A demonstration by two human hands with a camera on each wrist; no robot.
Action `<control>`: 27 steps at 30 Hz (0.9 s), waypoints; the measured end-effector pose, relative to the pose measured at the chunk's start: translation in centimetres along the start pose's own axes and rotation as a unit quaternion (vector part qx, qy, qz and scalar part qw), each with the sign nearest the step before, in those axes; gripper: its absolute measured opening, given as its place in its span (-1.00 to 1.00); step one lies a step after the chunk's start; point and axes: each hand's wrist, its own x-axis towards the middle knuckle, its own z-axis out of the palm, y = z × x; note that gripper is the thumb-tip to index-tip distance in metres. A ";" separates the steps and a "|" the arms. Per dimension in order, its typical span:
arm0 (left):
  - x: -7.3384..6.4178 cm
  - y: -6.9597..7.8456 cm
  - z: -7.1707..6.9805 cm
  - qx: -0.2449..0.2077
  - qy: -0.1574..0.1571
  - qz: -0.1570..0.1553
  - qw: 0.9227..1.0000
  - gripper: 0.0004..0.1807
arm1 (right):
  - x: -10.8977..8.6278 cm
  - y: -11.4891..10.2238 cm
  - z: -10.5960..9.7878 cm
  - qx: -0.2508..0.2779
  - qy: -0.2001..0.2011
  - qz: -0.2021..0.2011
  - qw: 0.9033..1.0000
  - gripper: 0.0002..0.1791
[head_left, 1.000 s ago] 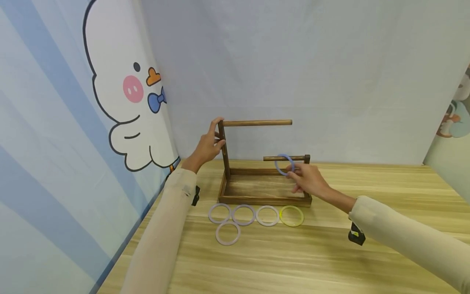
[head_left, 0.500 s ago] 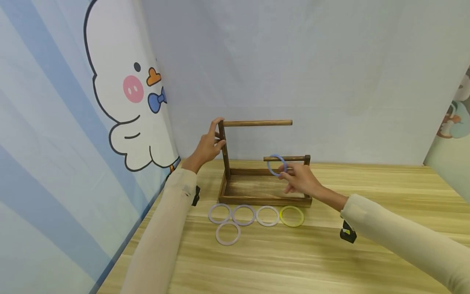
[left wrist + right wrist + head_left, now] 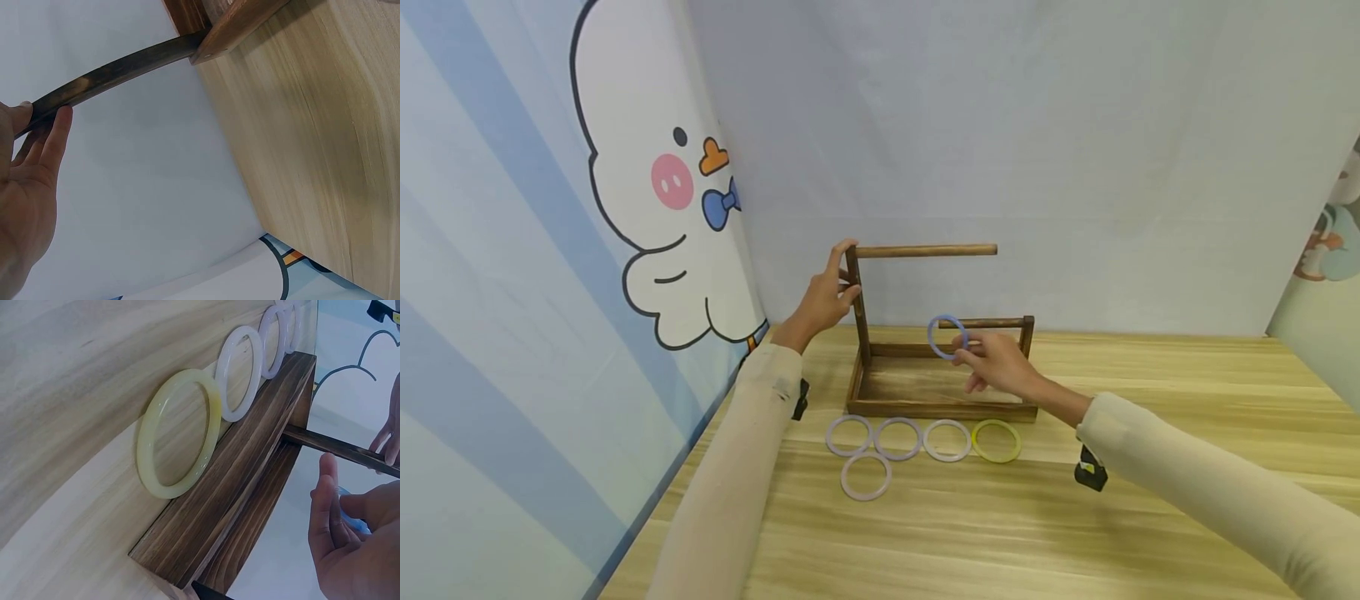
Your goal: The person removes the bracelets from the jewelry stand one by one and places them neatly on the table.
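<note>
A dark wooden bangle stand [image 3: 940, 410] has a shallow tray base, a tall left post with an upper rod [image 3: 925, 251], and a short right post with a lower rod [image 3: 996, 322]. My left hand [image 3: 822, 304] grips the tall post [image 3: 119, 72] near its top, thumb on one side and fingers on the other. Between thumb and fingers, my right hand [image 3: 1000, 362] pinches a blue bangle [image 3: 930, 335], held upright at the lower rod's free left end, which shows through the ring. The right wrist view mostly hides this bangle behind the fingers.
In front of the tray, flat on the table, lie a yellow bangle [image 3: 974, 442], a white bangle [image 3: 926, 442] and two pale purple bangles [image 3: 877, 439]. A pale pinkish bangle [image 3: 844, 477] lies nearer me. A pale curtain [image 3: 1075, 167] hangs behind the stand.
My right hand has moved left with the blue bangle, sliding it along the lower rod to its free end. The left hand and the stand have stayed put.
</note>
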 end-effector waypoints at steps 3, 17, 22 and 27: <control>0.0 0.0 0.0 0.000 -0.001 -0.003 1.000 -0.19 | 0.2 -0.2 0.2 0.004 -0.007 0.002 1.000 -0.67; 0.2 -0.4 0.2 0.001 -0.002 -0.009 1.000 -0.17 | 0.5 -0.9 0.6 -0.011 -0.034 0.000 0.999 -0.72; 0.2 -0.3 0.2 0.003 -0.002 -0.009 1.000 -0.18 | -0.1 -0.6 1.0 -0.017 -0.051 0.010 0.999 -0.65; 0.1 -0.2 0.1 0.001 -0.002 -0.005 1.000 -0.18 | -1.1 -0.2 1.4 -0.039 -0.072 -0.001 0.997 -0.64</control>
